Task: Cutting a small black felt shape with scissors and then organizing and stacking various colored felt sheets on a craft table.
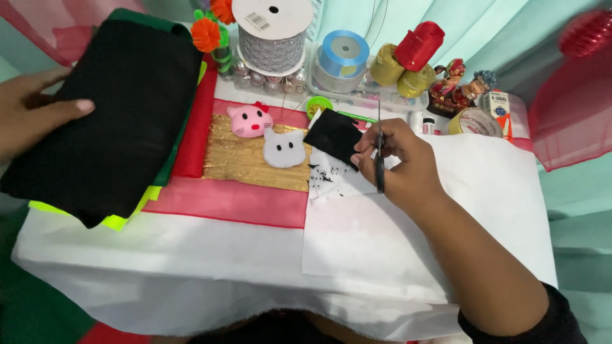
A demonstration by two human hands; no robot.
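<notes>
My left hand point(29, 109) rests on the left edge of a black felt sheet point(108, 114) that tops a stack of green, yellow and red sheets. My right hand point(398, 162) grips small black scissors point(379, 167), blades pointing up, and its fingertips touch a small black felt piece point(333, 136). Tiny black scraps point(322, 175) lie on the white paper point(408, 236) under that hand. A pink cat face point(249, 120) and a white cat face point(284, 148) sit on a gold strip point(236, 159).
Ribbon spools stand along the back: a silver one point(273, 38), a blue one point(343, 56), gold ones point(398, 73) and a red one point(419, 44). A tape roll point(475, 121), a small box point(498, 108), a figurine point(454, 86) and orange pompoms point(207, 32) are near them.
</notes>
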